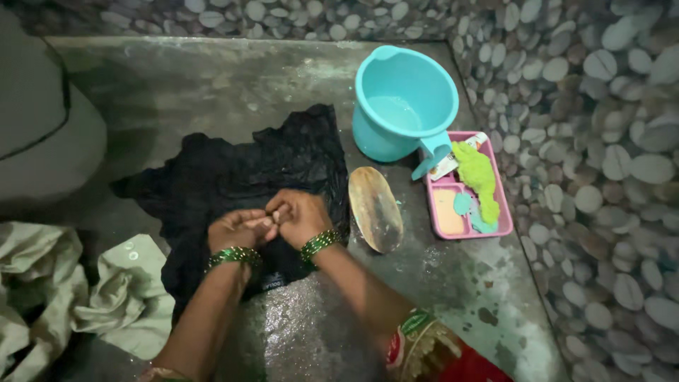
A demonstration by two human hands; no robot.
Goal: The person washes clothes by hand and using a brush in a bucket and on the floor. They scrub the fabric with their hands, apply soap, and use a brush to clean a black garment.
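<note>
A wet black garment lies spread on a grey stone slab. My left hand and my right hand meet over its near part, fingers bunched together and pinching a fold of the black cloth. Green bangles circle both wrists. What lies between the fingertips is too small to tell.
A turquoise mug-shaped bucket with water stands at the back right. Beside it a pink tray holds a green scrubber and soap bits. An oval wooden paddle lies right of the garment. Pale cloth is heaped at left. Pebble flooring surrounds the slab.
</note>
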